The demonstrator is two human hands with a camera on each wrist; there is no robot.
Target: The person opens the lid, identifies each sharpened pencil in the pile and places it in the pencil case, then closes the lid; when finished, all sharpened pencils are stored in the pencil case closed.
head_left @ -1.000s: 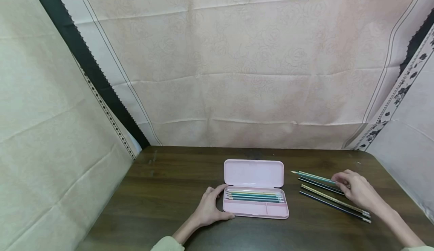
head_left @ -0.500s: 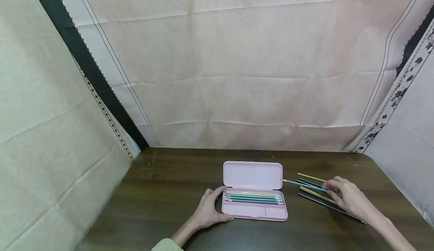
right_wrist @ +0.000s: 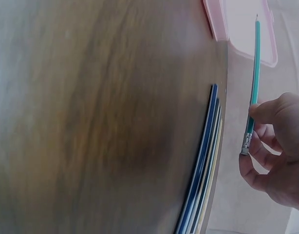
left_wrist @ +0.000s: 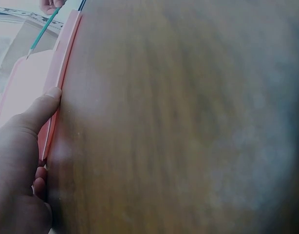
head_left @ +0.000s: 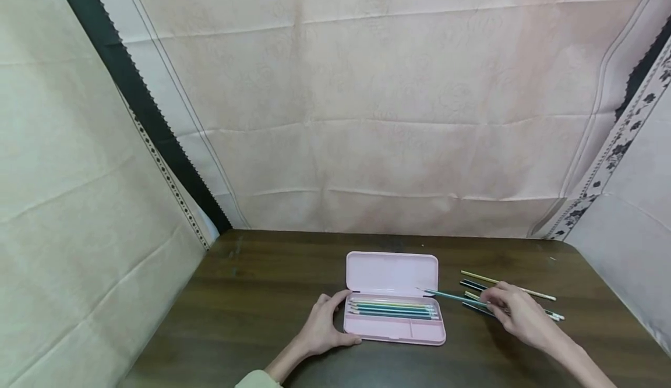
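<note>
A pink pencil case [head_left: 377, 331] lies with its lid [head_left: 392, 271] raised at the back. Several pencils [head_left: 393, 309] lie side by side in its long rear compartment. My left hand [head_left: 321, 332] grips the case's left end, thumb at the front edge and fingers by the rear corner. In the left wrist view the thumb [left_wrist: 49, 100] presses against the case's side. My right hand [head_left: 519, 312] pinches a teal pencil [right_wrist: 256, 63] near its eraser end. The pencil's sharpened tip points left and overlaps the case's rear right corner in the head view.
Loose pencils, a yellow one [head_left: 542, 295] and dark ones [head_left: 473, 285] among them, lie on the brown table [head_left: 262, 295] under and behind the right hand. Pale cloth [head_left: 393, 114] hangs behind the table and at both sides.
My right hand has lifted the teal pencil off the loose bunch and carried it left, so its tip reaches the case. My left hand keeps its place on the case.
</note>
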